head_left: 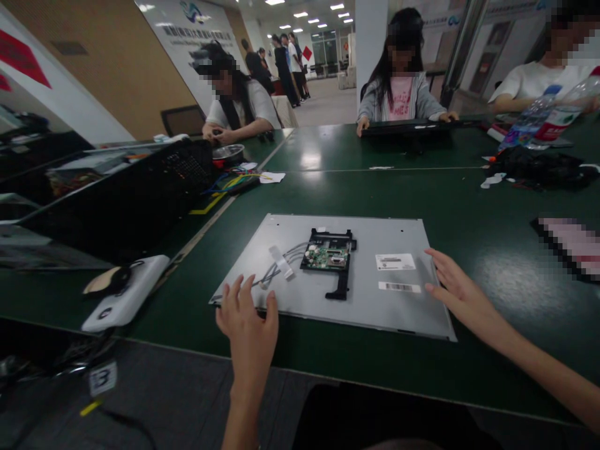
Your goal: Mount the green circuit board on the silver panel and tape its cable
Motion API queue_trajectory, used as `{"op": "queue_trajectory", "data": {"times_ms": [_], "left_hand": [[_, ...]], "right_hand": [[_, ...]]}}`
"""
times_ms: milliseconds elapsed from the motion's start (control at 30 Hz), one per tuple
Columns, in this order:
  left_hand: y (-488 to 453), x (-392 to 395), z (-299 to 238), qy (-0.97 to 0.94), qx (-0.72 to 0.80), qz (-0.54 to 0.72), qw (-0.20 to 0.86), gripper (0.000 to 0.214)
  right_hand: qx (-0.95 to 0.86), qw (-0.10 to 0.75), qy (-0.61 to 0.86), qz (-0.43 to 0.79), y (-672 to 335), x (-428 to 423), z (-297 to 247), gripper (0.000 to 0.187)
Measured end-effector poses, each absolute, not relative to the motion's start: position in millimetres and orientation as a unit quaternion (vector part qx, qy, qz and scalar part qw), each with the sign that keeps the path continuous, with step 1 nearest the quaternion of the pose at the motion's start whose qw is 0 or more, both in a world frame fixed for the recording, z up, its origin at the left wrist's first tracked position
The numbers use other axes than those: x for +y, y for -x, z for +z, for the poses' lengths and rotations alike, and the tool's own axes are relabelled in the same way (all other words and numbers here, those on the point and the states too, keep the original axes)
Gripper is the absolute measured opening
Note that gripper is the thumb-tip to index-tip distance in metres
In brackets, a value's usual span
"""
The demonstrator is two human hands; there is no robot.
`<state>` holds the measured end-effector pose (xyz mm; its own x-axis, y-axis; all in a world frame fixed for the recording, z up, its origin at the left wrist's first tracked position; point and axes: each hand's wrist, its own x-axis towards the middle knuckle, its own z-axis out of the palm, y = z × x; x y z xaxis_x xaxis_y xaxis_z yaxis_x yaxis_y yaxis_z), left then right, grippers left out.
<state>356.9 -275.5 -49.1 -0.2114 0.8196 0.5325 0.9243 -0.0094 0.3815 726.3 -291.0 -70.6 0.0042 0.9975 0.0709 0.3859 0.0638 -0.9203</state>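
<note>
A flat silver display panel [360,312] lies back side up on the green table in front of me. Near its middle sits a green circuit board [323,256] in a black plastic bracket [344,284]. Grey cables [293,251] run left from the board under a strip of clear tape [281,262]. Two white labels [395,262] are stuck on its right part. My left hand [248,319] is at the near left corner, fingers spread, holding nothing. Beside the right edge, my right hand [457,287] has its fingers apart; whether the fingertips touch the panel I cannot tell.
A black computer case [117,200] stands at the left, with a white device [126,294] nearer me. A phone [569,247] lies at the right, below a black bundle [544,169] and plastic bottles [529,119]. Across the table, a person holds a black panel [417,128].
</note>
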Motion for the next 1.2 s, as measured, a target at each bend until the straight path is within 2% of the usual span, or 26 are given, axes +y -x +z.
{"op": "queue_trajectory", "data": {"times_ms": [200, 433, 700, 1200], "left_hand": [[-354, -275, -56, 0.62, -0.71, -0.329, 0.052, 0.047], [-355, -274, -57, 0.604, -0.731, -0.311, 0.057, 0.049], [-350, -273, -65, 0.609, -0.731, -0.3, 0.072, 0.051], [-349, -273, -68, 0.626, -0.726, -0.275, 0.072, 0.05]], "right_hand": [[-0.698, 0.329, 0.575, 0.272, -701, -282, -66, 0.061], [-0.734, 0.257, 0.558, 0.289, -672, -271, -64, 0.066], [-0.753, 0.212, 0.545, 0.301, -644, -254, -58, 0.073], [-0.787, 0.144, 0.514, 0.309, -607, -229, -42, 0.071]]}}
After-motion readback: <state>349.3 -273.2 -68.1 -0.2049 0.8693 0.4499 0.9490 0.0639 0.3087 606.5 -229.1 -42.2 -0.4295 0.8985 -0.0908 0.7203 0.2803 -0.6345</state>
